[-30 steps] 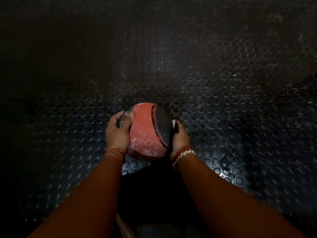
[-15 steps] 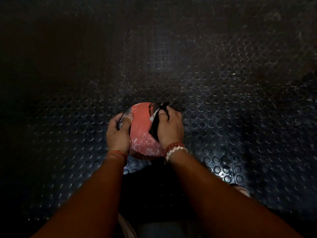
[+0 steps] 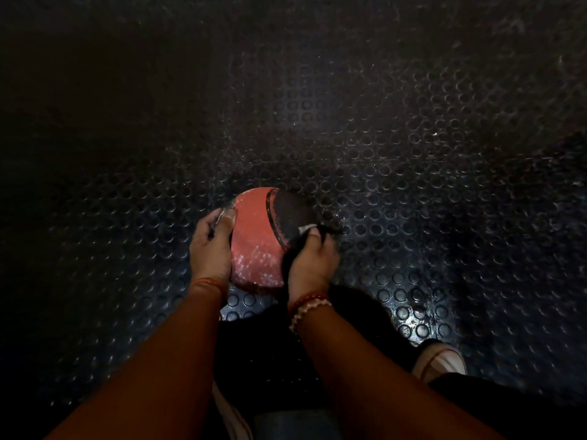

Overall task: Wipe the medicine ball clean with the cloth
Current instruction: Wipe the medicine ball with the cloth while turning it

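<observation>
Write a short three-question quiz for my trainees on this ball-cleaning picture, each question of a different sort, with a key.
1. True or false: the left hand steadies the medicine ball on its left side.
2. Which hand grips the dark cloth? A left, B right, C neither.
3. Fill in: the whitish speckled residue shows on the ball's ___ panel.

Key: 1 true. 2 B, the right hand. 3 red; the speckles lie thickest low on that panel, near the person.
</observation>
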`<move>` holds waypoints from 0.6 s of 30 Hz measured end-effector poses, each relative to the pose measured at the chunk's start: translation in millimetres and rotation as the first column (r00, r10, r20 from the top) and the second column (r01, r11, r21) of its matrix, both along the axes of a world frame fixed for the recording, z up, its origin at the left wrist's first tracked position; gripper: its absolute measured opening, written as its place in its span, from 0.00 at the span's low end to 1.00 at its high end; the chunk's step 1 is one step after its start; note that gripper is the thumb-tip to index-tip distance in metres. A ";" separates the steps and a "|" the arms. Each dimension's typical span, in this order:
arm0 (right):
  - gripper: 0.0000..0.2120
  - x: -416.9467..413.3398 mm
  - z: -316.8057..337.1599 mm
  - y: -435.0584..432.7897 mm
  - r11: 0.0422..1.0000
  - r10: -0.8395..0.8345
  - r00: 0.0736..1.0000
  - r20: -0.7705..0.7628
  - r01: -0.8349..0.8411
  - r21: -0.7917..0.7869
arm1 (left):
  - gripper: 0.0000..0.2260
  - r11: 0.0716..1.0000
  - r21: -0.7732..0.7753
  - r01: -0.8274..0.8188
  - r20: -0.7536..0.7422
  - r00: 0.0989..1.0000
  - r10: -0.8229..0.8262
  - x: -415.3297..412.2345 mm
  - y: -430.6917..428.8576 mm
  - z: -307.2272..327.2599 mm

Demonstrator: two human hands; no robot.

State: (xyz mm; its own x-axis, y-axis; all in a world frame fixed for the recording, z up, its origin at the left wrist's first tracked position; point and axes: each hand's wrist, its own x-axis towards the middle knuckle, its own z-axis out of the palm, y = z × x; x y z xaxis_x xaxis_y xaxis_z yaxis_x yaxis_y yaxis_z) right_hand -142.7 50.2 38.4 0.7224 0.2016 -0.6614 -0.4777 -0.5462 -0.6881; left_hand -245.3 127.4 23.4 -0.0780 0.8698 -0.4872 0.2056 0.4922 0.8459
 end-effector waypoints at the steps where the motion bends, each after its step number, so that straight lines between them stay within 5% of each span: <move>1: 0.24 -5.8 5.7 3.0 0.997 0.071 0.994 0.088 -0.071 -0.006 | 0.16 1.000 -0.001 -0.003 0.006 1.000 0.003 0.3 0.1 0.5; 4: 0.25 0.4 16.0 9.7 0.953 0.299 0.911 0.285 -0.301 -0.037 | 0.16 1.000 0.001 -0.001 0.012 1.000 0.001 0.4 -0.8 1.5; 7: 0.22 27.7 3.7 24.6 0.919 0.391 0.902 0.183 -0.393 -0.031 | 0.16 1.000 -0.006 0.005 0.011 1.000 -0.005 -0.7 -0.5 0.9; 11: 0.14 54.3 -2.0 29.2 0.950 0.298 0.942 -0.154 -0.277 0.145 | 0.14 1.000 -0.008 0.019 0.011 1.000 -0.019 -4.3 -0.1 -2.9; 18: 0.14 34.2 -14.0 3.5 1.000 -0.012 0.948 -0.318 0.020 0.022 | 0.14 1.000 0.000 0.021 0.018 1.000 -0.021 -0.1 4.3 -0.1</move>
State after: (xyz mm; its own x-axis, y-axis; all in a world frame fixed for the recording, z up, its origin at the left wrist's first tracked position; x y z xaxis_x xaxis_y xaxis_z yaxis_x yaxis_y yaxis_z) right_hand -108.5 53.7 24.4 0.4785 0.2114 -0.8522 -0.6822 -0.5215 -0.5124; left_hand -245.4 131.7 23.3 -0.0507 0.8709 -0.4888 0.2011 0.4883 0.8492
